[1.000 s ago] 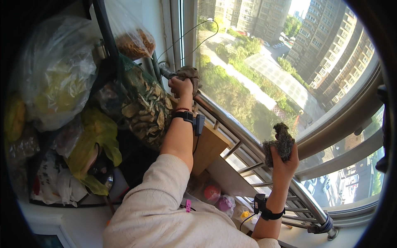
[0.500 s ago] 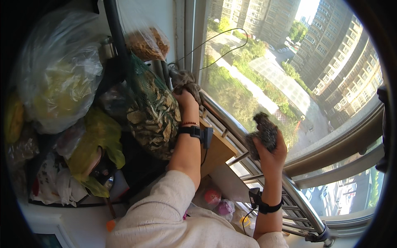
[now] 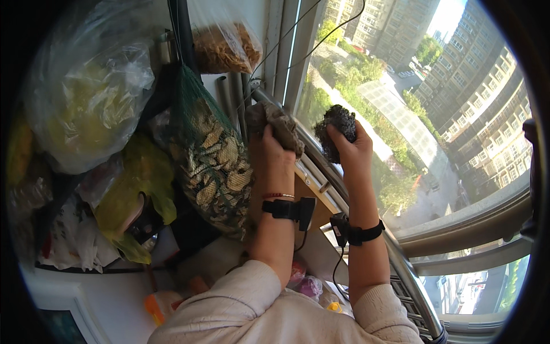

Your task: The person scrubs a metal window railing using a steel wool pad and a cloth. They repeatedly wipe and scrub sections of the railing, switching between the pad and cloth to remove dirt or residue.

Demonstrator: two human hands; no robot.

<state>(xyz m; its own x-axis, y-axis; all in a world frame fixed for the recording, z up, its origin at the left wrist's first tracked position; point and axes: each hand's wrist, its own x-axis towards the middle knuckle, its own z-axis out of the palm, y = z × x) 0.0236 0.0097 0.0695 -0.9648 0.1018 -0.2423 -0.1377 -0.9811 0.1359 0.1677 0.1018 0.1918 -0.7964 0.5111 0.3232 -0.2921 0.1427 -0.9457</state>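
Steel wool [image 3: 337, 119] gripped in right hand [image 3: 356, 152], brown rag [image 3: 282, 124] bunched in left hand [image 3: 276, 157]

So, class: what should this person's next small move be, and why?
Perhaps press the dark wiry scourer to the metal rail: the right hand holds it, apparently near the rail, while the left hand holds a brown cloth nearby.

Dark surface [image 3: 193, 230], left | on it: 1 yellow-green bag [image 3: 150, 179], 1 white bag [image 3: 86, 245] | shadowed, contact apparently direct

Green mesh sack [image 3: 192, 94] of pale pieces [image 3: 220, 163], clear bag [image 3: 222, 16] of brown bits [image 3: 226, 50], yellow-green plastic bag [image 3: 140, 189], tall buildings [image 3: 487, 92] outside
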